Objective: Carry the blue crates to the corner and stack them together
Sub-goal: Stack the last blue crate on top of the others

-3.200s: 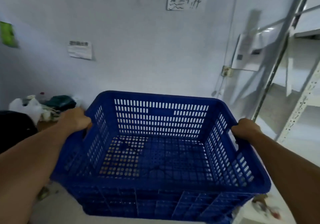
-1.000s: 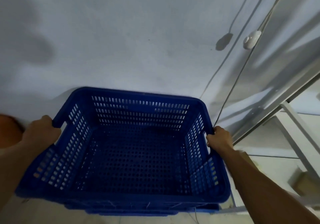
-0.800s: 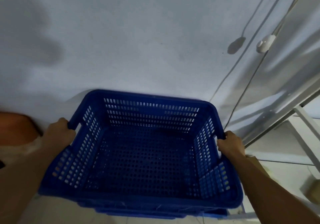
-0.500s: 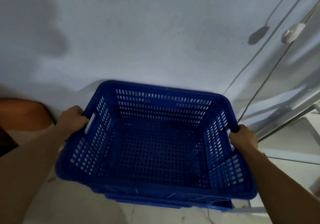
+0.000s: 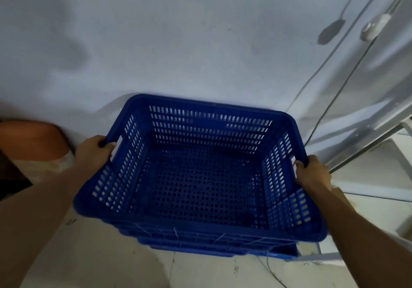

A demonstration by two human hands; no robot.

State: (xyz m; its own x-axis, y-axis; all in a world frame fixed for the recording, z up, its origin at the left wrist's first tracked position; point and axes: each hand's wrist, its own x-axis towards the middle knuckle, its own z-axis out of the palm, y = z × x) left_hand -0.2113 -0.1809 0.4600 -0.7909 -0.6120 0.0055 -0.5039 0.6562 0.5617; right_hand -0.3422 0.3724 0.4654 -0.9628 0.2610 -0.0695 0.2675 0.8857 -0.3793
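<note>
Blue crate point(image 5: 200, 176) sits low against the wall point(image 5: 200, 42), seemingly nested on another crate's rim point(image 5: 223, 251) beneath. Left hand point(image 5: 94, 153) and right hand point(image 5: 312, 173) both clasp its handles; releasing looks all that's left.

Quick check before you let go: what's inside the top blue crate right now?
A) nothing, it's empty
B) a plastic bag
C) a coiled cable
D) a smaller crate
A: the top blue crate shows only its bare perforated floor, with the left hand and right hand gripping its side handles.
</note>
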